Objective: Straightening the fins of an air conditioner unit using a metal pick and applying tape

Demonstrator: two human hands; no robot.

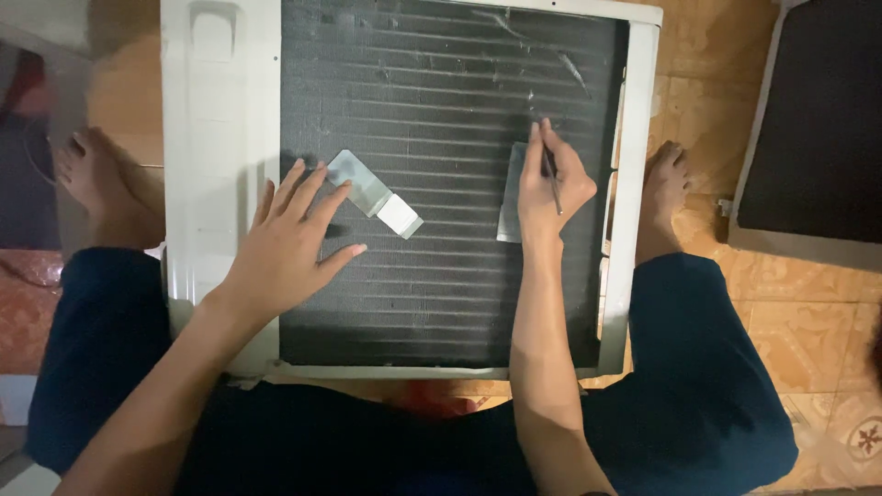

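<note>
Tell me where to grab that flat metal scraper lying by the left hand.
Probably best by the white handle end, coming from the lower right. The metal scraper lies flat and slanted on the dark finned panel, its shiny blade under the left hand fingertips, so only the handle end is free. Pinch its two long edges.

The left hand (pixel 289 241) lies flat, palm down, fingers spread and pointing away from the body. The right hand (pixel 549 184) is closed in a pinch, its forearm reaching straight forward, well apart from the left.
</note>
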